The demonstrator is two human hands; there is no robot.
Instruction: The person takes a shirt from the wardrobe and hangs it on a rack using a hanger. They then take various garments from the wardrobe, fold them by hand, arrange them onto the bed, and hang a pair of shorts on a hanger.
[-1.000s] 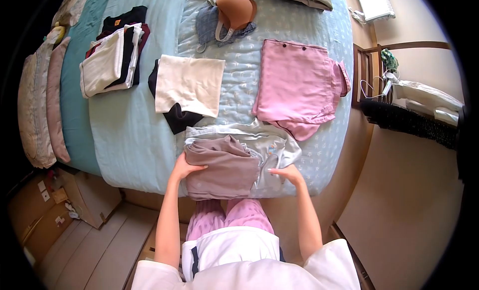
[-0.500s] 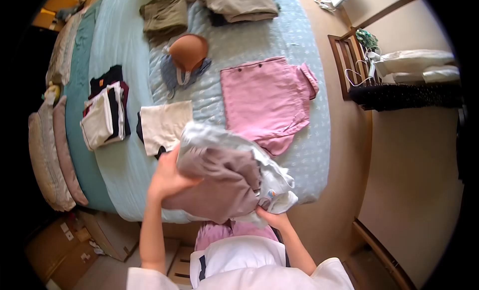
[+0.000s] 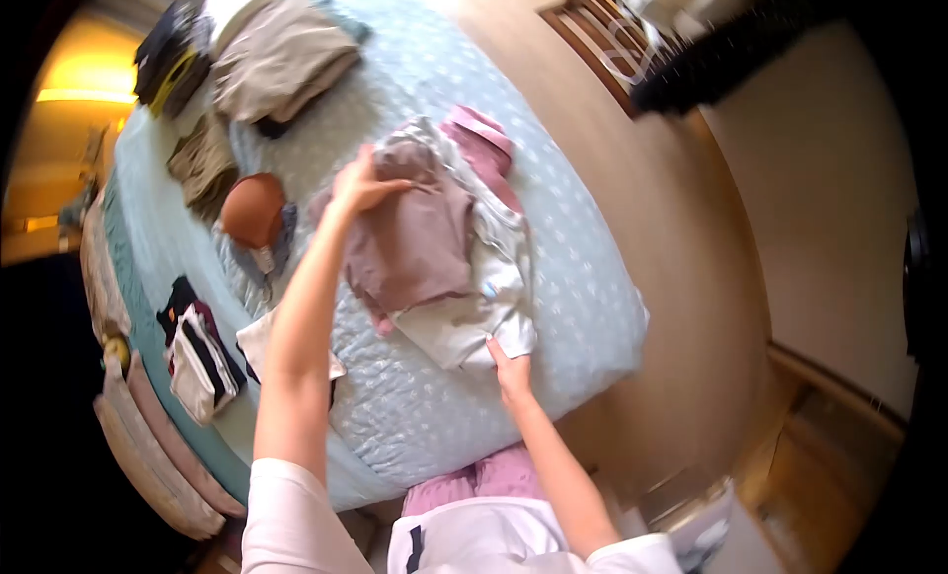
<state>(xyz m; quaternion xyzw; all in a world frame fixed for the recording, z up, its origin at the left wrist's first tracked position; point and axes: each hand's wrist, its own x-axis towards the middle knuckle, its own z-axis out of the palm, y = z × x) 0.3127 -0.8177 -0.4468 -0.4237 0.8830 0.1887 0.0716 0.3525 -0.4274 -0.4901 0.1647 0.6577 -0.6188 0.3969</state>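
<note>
A mauve garment (image 3: pixel 415 243) lies on top of a white garment (image 3: pixel 509 258), and the two are spread over the bed together. My left hand (image 3: pixel 367 184) holds their far left edge, thumb lying across the mauve cloth and the other fingers partly hidden. At the near right corner, my right hand (image 3: pixel 509 369) pinches the white garment. Beneath this pair sits a folded pink garment (image 3: pixel 482 145), mostly covered, showing at its far end. To the left of my left forearm lies an orange-brown bra cup (image 3: pixel 254 211) on blue-grey cloth. A cream folded cloth (image 3: pixel 259 345) is partly behind that forearm.
A pale blue patterned quilt (image 3: pixel 578 278) covers the bed. Folded clothes (image 3: pixel 200 367) are stacked at left, beige clothes (image 3: pixel 281 61) at the far end, with an olive garment (image 3: pixel 204 164) near them. Pillows (image 3: pixel 153 465) line the left edge. A wooden rack (image 3: pixel 592 46) stands beyond the right side.
Both hands have carried the mauve and white garments forward, away from my body, and onto the pink garment. My view has turned, so the bed appears tilted.
</note>
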